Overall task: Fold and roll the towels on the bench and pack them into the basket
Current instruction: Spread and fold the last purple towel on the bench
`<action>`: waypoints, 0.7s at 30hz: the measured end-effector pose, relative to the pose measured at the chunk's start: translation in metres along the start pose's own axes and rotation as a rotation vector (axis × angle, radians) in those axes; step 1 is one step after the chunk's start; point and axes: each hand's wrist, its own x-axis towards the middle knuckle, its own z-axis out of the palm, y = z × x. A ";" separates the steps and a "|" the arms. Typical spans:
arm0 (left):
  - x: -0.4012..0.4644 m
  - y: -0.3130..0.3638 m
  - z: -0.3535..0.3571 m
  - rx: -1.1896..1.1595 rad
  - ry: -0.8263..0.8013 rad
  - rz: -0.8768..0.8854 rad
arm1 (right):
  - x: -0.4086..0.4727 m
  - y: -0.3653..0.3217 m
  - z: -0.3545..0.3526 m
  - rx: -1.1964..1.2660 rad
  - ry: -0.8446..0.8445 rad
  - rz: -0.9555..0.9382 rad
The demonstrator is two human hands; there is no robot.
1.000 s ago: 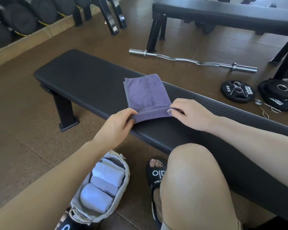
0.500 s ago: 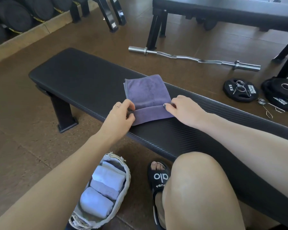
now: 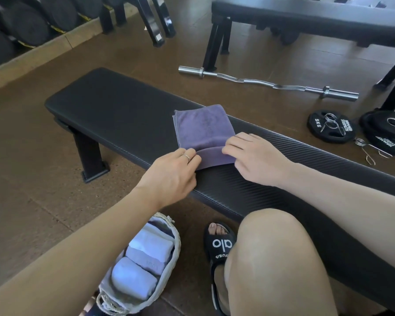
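Gym bench (image 3: 114,110), near edge: I start rolling the purple towel (image 3: 203,128).
Both my left hand (image 3: 169,176) and right hand (image 3: 258,158) pinch the turned-over end; even, tight pressure should keep the roll straight for the basket (image 3: 171,265).

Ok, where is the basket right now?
In the head view the basket sits on the floor at lower left, under the left forearm, beside the black sandal, holding rolled towels.

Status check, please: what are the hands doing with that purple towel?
Left hand and right hand pinch the towel near edge, roll just started on the bench. Basket holds rolled towels. Nothing in the way.
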 end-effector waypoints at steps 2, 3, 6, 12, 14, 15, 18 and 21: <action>-0.003 0.002 0.002 0.018 -0.008 -0.003 | -0.007 0.000 -0.002 0.097 0.003 0.048; -0.003 0.002 0.004 0.034 0.001 -0.003 | -0.008 -0.001 -0.002 0.124 0.006 0.065; 0.002 0.003 0.005 0.066 -0.004 -0.038 | -0.007 -0.002 -0.001 0.180 0.019 0.122; 0.009 0.011 -0.002 0.060 -0.070 -0.107 | -0.006 0.000 0.000 0.144 0.024 0.132; 0.010 0.010 -0.007 0.052 -0.074 -0.105 | -0.005 -0.001 -0.003 0.122 0.019 0.124; 0.010 0.009 -0.011 0.021 -0.075 -0.109 | -0.004 -0.002 -0.006 0.134 0.012 0.131; 0.001 0.002 -0.017 -0.241 -0.113 -0.206 | -0.007 -0.006 -0.014 0.295 -0.009 0.259; -0.005 -0.009 -0.018 -0.541 -0.189 -0.367 | -0.004 -0.012 -0.014 0.483 -0.063 0.396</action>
